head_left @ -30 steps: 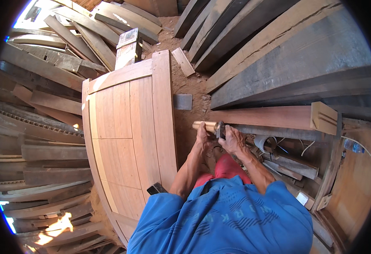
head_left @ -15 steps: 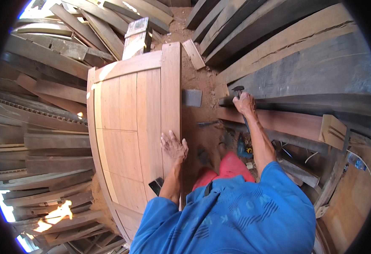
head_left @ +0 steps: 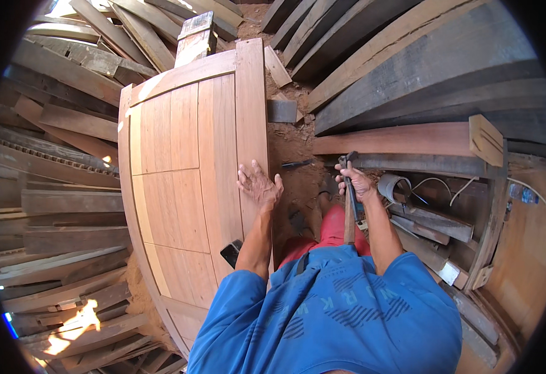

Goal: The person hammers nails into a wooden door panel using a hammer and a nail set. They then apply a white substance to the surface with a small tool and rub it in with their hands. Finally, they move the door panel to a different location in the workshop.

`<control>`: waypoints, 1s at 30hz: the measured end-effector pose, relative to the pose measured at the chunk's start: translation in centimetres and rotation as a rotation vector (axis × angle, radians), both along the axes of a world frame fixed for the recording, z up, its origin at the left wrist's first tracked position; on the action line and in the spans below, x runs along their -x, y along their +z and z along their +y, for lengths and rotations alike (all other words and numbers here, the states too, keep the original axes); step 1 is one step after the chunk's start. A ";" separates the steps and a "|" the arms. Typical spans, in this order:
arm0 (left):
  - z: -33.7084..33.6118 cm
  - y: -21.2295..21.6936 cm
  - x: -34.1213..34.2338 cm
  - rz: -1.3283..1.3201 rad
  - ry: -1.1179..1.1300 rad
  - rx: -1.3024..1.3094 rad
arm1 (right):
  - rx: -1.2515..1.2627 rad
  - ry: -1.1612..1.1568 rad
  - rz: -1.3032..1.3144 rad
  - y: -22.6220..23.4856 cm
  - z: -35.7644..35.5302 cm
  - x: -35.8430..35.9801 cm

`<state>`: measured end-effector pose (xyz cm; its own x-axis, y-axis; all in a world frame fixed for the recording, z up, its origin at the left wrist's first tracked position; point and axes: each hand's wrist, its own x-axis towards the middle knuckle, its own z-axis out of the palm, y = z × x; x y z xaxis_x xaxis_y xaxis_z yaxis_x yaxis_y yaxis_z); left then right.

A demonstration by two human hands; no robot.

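A pale wooden panelled door [head_left: 179, 143] lies flat to my left. My left hand [head_left: 260, 187] rests on its long right-hand rail, fingers spread and holding nothing. Over the gap to the right of the door, my right hand [head_left: 359, 183] is closed around a hammer [head_left: 348, 158], its dark head pointing away from me. A dark shaft and a narrow wooden strip [head_left: 349, 227] run down from the grip; whether the strip belongs to the hammer I cannot tell. Beside my left forearm, a dark phone [head_left: 230, 252] lies on the door.
Stacked planks [head_left: 67, 202] fill the left side; thick dark boards [head_left: 429, 75] lean at the right. A reddish beam [head_left: 397, 138] ends at a wooden block [head_left: 486, 141]. A white cylinder [head_left: 392, 188] stands right of my hand. A thin dark tool [head_left: 298, 164] lies on the dusty ground.
My right hand has drawn the hammer back toward my body, away from the dark boards. My left hand stays on the door rail. The view has shifted slightly.
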<state>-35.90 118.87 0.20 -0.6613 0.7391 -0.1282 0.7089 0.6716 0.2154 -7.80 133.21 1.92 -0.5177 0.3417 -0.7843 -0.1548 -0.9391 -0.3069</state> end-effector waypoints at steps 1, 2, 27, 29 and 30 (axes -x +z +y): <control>-0.1 0.0 0.0 0.003 -0.026 -0.011 | -0.044 0.075 0.006 -1.5 -1.0 -0.7; -0.7 -0.4 0.4 0.005 -0.070 -0.034 | -0.094 0.124 -0.004 -2.2 -2.0 -0.6; -6.1 0.0 3.1 0.064 -0.285 -0.049 | -0.004 0.525 -0.954 -21.7 -14.1 -11.1; -6.6 -0.7 3.3 0.085 -0.301 -0.060 | 0.020 0.765 -0.940 -20.7 -10.8 -12.0; -6.5 -0.6 3.3 0.076 -0.322 -0.040 | -0.016 0.882 -0.949 -22.5 -10.4 -13.6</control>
